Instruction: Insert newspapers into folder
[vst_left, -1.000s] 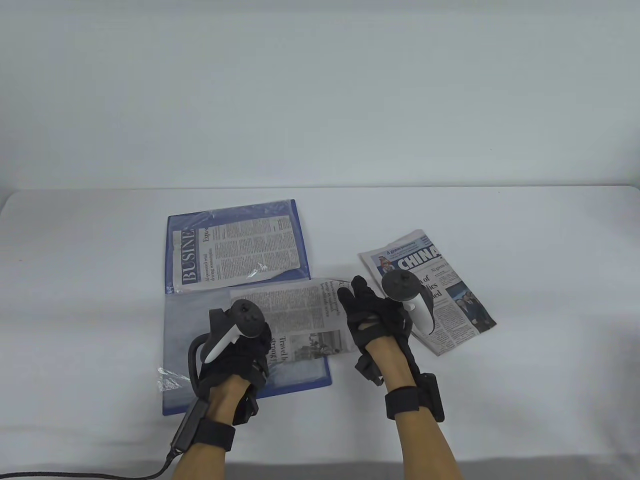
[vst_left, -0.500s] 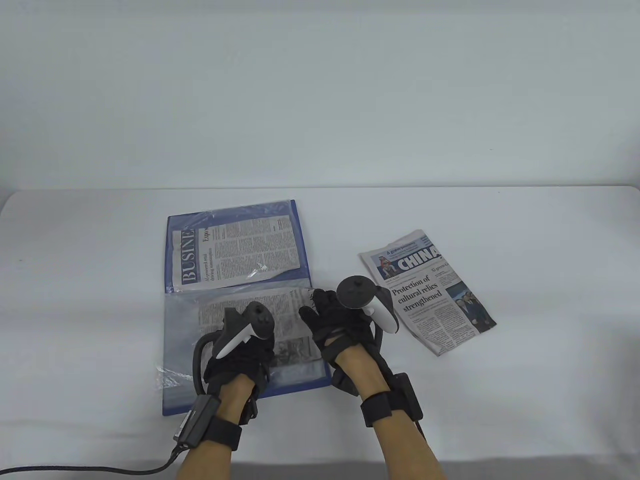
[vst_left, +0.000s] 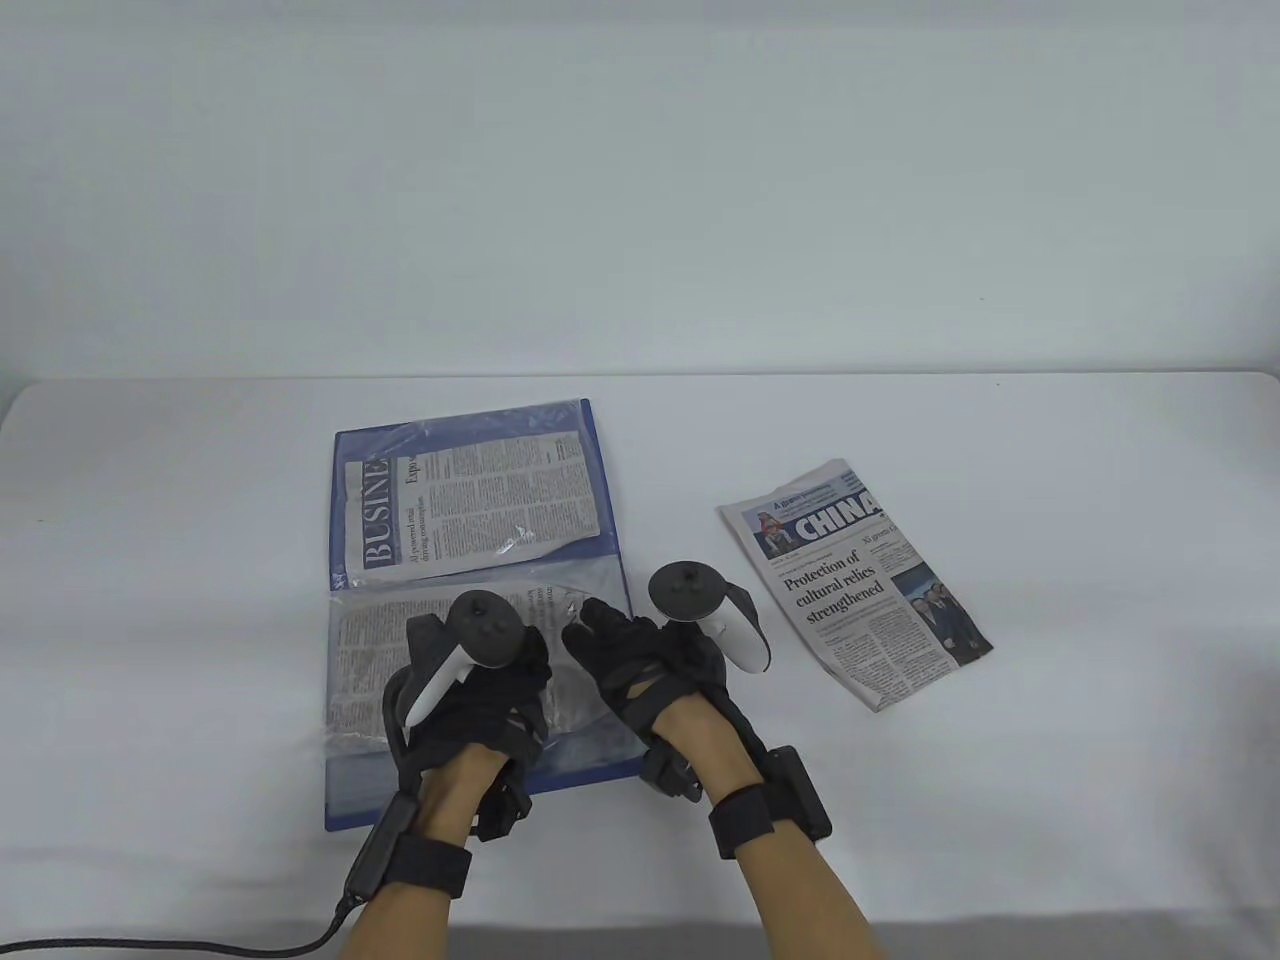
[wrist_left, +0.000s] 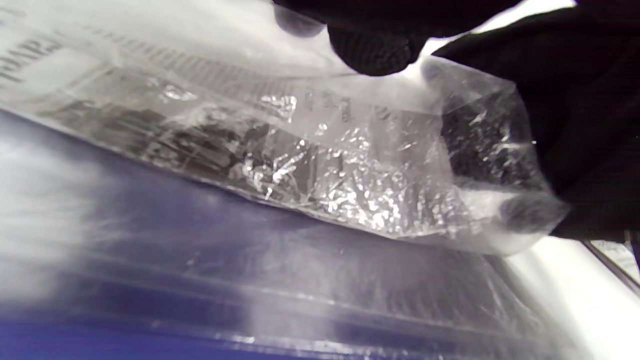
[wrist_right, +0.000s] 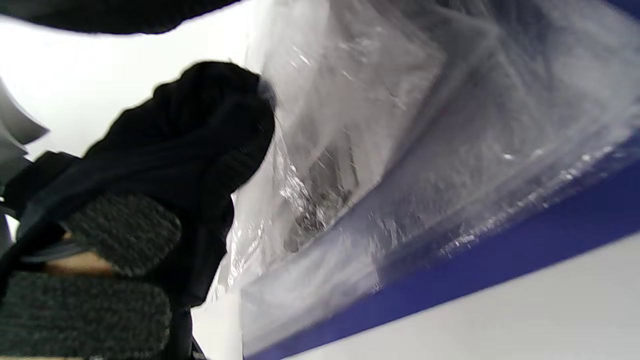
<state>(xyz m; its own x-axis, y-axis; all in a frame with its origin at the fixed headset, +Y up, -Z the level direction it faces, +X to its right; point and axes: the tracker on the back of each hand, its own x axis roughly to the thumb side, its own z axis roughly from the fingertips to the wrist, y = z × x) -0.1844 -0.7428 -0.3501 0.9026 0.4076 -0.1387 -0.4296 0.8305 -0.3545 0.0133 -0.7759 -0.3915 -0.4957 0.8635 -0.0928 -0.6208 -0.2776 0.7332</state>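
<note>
Table view: blue folder (vst_left: 610, 470) lies open, centre-left of frame. Upper sleeve holds the "BUSINESS" newspaper (vst_left: 470, 505). A second newspaper (vst_left: 400, 640) sits inside the lower clear sleeve (vst_left: 350, 745), print showing at the sleeve's left half. A third, the "CHINA" paper (vst_left: 860, 585), lies loose on the table (vst_left: 1050, 600), right of centre, apart from the folder.

Risks, as judged:
- The clear film is thin and crinkled in both wrist views; a hard push could bunch or tear it at the mouth.
- The paper could buckle or catch a corner on the film rather than slide flat, leaving it skewed in the sleeve.
- If the sleeve mouth is let go too early, it may close on the paper's trailing edge.
- The folder itself could slide on the smooth table, since nothing visibly pins it.

Pose:
- Left hand (vst_left: 480, 690) lower centre-left, over the lower sleeve. Left wrist view: fingers (wrist_left: 372, 50) grip the film at its open edge, one fingertip seen through the plastic; exact finger spread cannot be told.
- Right hand (vst_left: 640, 670) just right of it at the sleeve's right edge, fingers roughly together, pointing to the upper left. Right wrist view: fingers (wrist_right: 215, 135) against the film; whether they pinch paper cannot be told.
</note>
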